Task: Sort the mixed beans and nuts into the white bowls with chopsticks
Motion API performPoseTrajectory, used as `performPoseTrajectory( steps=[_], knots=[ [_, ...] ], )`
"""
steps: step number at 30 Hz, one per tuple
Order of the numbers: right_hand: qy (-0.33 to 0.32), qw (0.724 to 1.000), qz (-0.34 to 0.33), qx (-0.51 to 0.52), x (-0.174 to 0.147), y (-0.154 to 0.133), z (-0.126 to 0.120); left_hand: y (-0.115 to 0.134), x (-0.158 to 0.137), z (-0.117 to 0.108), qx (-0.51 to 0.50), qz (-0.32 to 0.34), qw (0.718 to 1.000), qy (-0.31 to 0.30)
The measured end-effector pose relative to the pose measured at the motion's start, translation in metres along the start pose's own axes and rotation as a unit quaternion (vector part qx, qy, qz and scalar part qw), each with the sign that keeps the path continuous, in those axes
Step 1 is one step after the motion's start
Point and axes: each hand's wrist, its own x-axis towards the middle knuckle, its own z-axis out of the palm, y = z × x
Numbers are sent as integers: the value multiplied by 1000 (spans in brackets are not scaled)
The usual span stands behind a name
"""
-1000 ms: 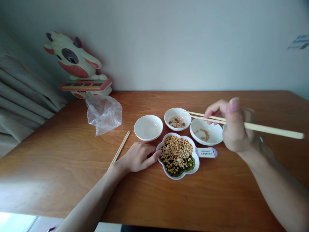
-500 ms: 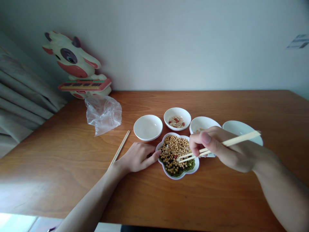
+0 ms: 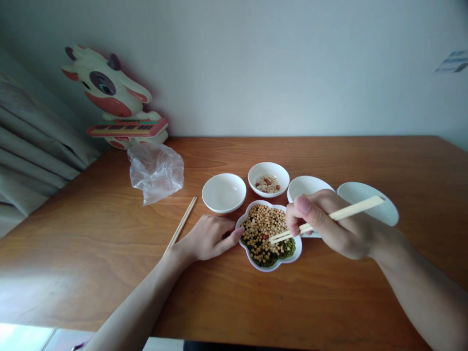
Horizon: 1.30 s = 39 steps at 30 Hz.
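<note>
A white flower-shaped dish holds pale yellow soybeans, small green beans and a reddish peanut. At its left side, my left hand lies on the table with the thumb over the rim and the other fingers curled against the dish. My right hand grips a pair of wooden chopsticks over the dish's right side. Their tips are close together among the soybeans, just right of the peanut. Whether they pinch a bean I cannot tell.
Behind the dish stand a white bowl, a bowl with shelled nuts, and two more bowls, one partly behind my right hand, one farther right. Spare chopsticks, a plastic bag and a cow toy are left.
My right hand has shifted slightly left, and the chopsticks' back end has dipped a little. The chopstick tips have drawn closer together. My left hand and the dish stay put.
</note>
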Motion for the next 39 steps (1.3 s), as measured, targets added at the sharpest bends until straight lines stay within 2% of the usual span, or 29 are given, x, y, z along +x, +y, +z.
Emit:
performPoseTrajectory(
  steps=[3,5,8,11,13,16,18,21,28,39],
  knots=[
    [67,997,-38,7,0,3,-7,0,0,0,2,-2,1000,0],
    [143,988,-53,-1,1,6,-10,0,0,0,0,1,1000,2],
    [259,963,-46,-54,3,13,-11,-1,0,1,-5,10,1000,7],
    [300,952,-26,-59,5,14,-13,-2,-1,2,-8,12,1000,8],
    [267,963,-22,-25,4,12,-14,-2,0,2,-10,10,1000,7],
    [122,992,-29,25,1,5,-17,-2,1,1,-12,7,1000,2],
    [34,999,-22,33,-1,1,-17,-2,1,1,-12,5,1000,0],
    [-30,999,-9,21,-2,1,-13,-1,1,0,-13,-1,1000,-4],
    [-72,997,-14,-16,2,10,-2,1,1,-1,-14,-9,1000,-11],
    [-58,998,-18,-35,5,11,7,3,1,-3,-14,2,1000,-6]
  ],
)
